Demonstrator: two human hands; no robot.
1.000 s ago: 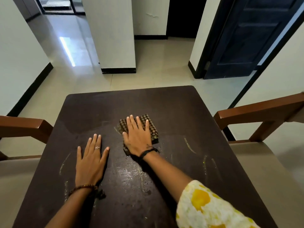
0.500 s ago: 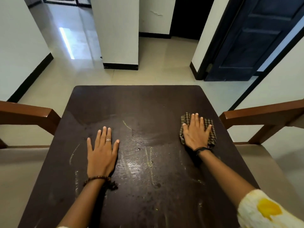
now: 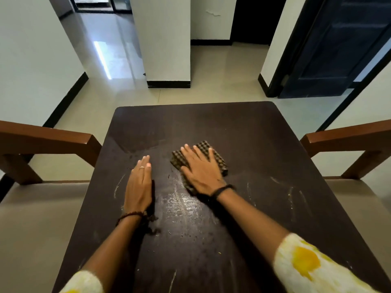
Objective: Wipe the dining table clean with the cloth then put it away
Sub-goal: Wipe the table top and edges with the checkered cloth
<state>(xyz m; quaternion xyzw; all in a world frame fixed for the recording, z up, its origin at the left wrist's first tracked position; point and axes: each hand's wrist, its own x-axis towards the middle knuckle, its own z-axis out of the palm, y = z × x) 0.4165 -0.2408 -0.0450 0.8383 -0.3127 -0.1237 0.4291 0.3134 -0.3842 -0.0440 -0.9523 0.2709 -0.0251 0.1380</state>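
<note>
Checked cloth (image 3: pixel 213 154): flat under right hand (image 3: pixel 202 169), palm pressing, fingers spread | left hand (image 3: pixel 138 185): empty, flat on worktop (image 3: pixel 264 144) | streaks lie right and near.

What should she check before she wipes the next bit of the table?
1. Cloth flat under the right hand: ok.
2. Left hand clear of the cloth: ok, it lies flat beside it, apart.
3. Table free of things in the way: ok.
4. Table clean: not ok, pale streaks and crumbs show near the right and front edges.
5. Cloth clean enough underneath: cannot tell.
</note>
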